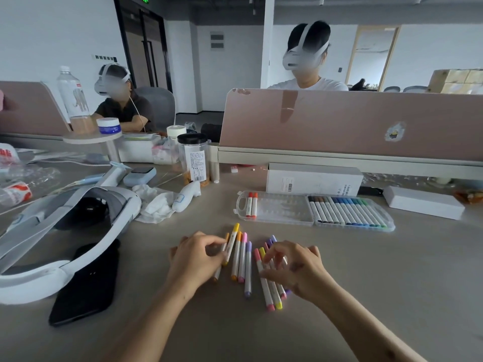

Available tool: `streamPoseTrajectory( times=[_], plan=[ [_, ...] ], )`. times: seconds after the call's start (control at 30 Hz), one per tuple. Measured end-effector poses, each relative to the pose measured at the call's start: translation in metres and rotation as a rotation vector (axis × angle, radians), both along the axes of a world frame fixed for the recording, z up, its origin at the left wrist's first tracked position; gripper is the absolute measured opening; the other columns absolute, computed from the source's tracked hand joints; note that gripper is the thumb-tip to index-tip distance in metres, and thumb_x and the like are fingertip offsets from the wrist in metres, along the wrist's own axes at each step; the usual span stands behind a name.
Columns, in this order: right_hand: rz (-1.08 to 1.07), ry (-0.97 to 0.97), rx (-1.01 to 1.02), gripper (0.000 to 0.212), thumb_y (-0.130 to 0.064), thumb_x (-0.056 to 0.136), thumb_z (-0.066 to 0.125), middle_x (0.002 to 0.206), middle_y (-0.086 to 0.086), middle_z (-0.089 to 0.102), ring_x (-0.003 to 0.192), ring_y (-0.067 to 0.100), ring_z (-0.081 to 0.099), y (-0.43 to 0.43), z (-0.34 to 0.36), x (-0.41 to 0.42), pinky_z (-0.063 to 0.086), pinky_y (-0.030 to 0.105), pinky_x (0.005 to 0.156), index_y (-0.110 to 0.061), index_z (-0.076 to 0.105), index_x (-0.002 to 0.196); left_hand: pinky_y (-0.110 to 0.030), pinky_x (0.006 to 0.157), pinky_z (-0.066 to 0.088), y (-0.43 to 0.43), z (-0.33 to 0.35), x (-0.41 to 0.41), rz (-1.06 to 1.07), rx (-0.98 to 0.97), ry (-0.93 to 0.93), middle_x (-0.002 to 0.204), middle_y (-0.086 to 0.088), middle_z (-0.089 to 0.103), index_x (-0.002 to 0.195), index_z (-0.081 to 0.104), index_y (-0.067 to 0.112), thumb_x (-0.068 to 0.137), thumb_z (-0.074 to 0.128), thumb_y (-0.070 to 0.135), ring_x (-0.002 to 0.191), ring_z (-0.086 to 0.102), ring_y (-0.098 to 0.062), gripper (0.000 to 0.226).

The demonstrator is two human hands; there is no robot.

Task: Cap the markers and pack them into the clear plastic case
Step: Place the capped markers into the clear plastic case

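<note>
Left of the markers (pixel 248 267), headset (pixel 39 231) and phone (pixel 83 291).

You see a clear, glossy plastic case (pixel 282 210) on your smooth, matt table (pixel 366 270). Your markers (pixel 241 257) have smooth white plastic barrels.

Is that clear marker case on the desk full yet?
No. The clear case is partly filled: left half holds two orange-red markers, right half a full row of markers.

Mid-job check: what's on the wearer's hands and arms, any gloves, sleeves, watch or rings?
Nothing worn shows. The left hand and right hand are ungloved, no rings visible; both forearms are bare to the frame's edge, without sleeves, watch or bands.
</note>
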State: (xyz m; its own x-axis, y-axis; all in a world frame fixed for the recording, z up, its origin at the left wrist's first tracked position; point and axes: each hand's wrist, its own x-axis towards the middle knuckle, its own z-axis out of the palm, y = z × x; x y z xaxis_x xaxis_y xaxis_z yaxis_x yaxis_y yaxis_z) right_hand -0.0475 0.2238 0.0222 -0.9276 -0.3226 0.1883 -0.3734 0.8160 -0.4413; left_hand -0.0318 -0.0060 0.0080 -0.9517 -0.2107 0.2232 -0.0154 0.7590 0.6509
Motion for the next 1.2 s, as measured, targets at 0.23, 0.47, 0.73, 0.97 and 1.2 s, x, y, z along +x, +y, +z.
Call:
streamPoseTrajectory(
  times=[0.23, 0.47, 0.73, 0.97, 1.2],
  plan=[
    [-0.053, 0.004, -0.032, 0.027, -0.060, 0.077, 0.068, 0.085, -0.018, 0.064, 0.084, 0.001, 0.054, 0.005, -0.002, -0.005, 0.026, 0.030, 0.081, -0.038, 0.068, 0.092, -0.040, 0.086, 0.052, -0.003, 0.007, 0.003, 0.034, 0.039, -0.041, 0.080, 0.025, 0.067, 0.087, 0.069, 0.056, 0.063, 0.057, 0.051, 0.090, 0.064, -0.005, 0.027],
    [-0.083, -0.044, -0.060, 0.018, -0.055, 0.077, 0.072, 0.085, -0.019, 0.062, 0.084, 0.004, 0.054, 0.006, 0.001, -0.006, 0.034, 0.032, 0.089, -0.041, 0.069, 0.089, -0.039, 0.088, 0.048, -0.001, 0.008, 0.003, 0.100, -0.056, -0.044, 0.073, 0.016, 0.064, 0.086, 0.076, 0.037, 0.070, 0.070, 0.030, 0.087, 0.062, -0.011, 0.018],
    [-0.084, -0.052, -0.067, 0.018, -0.053, 0.079, 0.071, 0.088, -0.019, 0.062, 0.089, 0.006, 0.054, 0.007, 0.005, -0.005, 0.032, 0.033, 0.089, -0.042, 0.070, 0.093, -0.031, 0.060, 0.056, -0.001, 0.009, 0.003, 0.112, 0.030, -0.034, 0.062, 0.010, 0.070, 0.076, 0.078, 0.028, 0.077, 0.075, 0.027, 0.059, 0.065, -0.005, 0.003],
    [-0.052, -0.107, -0.045, 0.015, -0.051, 0.078, 0.072, 0.089, -0.025, 0.057, 0.085, 0.006, 0.052, 0.008, 0.005, -0.005, 0.042, 0.037, 0.091, -0.047, 0.067, 0.093, -0.019, 0.055, 0.050, -0.004, 0.010, 0.000, 0.107, 0.216, -0.001, 0.062, 0.017, 0.070, 0.071, 0.075, 0.029, 0.076, 0.078, 0.027, 0.061, 0.066, 0.002, 0.007],
    [-0.066, -0.106, -0.101, 0.025, -0.039, 0.077, 0.079, 0.078, -0.025, 0.065, 0.079, 0.002, 0.057, 0.008, 0.009, -0.010, 0.045, 0.042, 0.092, -0.041, 0.066, 0.098, -0.022, 0.063, 0.056, -0.013, 0.013, -0.007, 0.050, 0.463, -0.020, 0.070, 0.005, 0.075, 0.080, 0.075, 0.024, 0.080, 0.077, 0.015, 0.067, 0.071, -0.006, 0.010]
  ],
)
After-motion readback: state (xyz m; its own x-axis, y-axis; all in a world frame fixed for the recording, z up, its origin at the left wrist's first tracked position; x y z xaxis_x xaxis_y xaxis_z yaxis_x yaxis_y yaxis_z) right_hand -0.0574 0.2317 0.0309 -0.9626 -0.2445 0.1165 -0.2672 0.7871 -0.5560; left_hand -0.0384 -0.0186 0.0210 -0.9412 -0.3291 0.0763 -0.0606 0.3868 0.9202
